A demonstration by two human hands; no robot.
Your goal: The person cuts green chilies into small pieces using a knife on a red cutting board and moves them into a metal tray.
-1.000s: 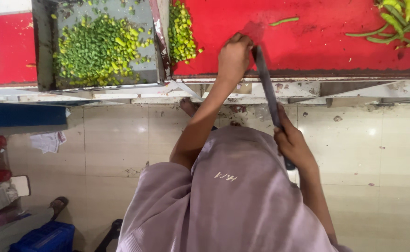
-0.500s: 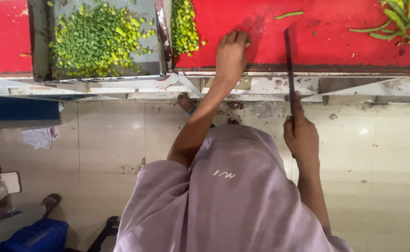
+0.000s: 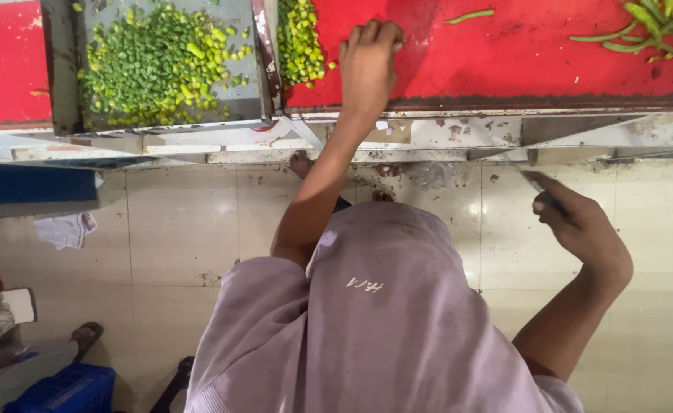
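Head view, looking straight down over the person's lilac t-shirt [image 3: 382, 321].

Left hand [image 3: 368, 63]: palm down on the red flat cutting board [image 3: 520, 65], fingers curled under, knuckles up. Just right of a small heap of chopped green bean pieces [image 3: 300, 42] at the board's left edge. Can't tell whether anything is inside the fist.

Right hand [image 3: 581, 226]: off the board, held low over the pale tiled floor [image 3: 183, 229], below the worn metal-and-white counter edge [image 3: 443, 138]. Fingers wrapped around a dark knife handle [image 3: 548, 200]; the blade is motion-blurred, runs up toward the counter edge, hard to trace.

Containers:
- grey rectangular metal tray [image 3: 250, 84], left of the board, butted against it. Holds a big loose pile of diced green bean bits [image 3: 156, 65], spread across most of the tray floor, thinner at the right side.
- board itself: chopped heap on the left, one stray whole green bean [image 3: 470, 15] near top centre, bundle of uncut long green beans [image 3: 646, 23] top right, well apart from the left hand.

Elsewhere: second red surface [image 3: 3, 65] left of the tray; blue box [image 3: 68, 390] on the floor, bottom left; crumpled white cloth [image 3: 65, 228] on the tiles.
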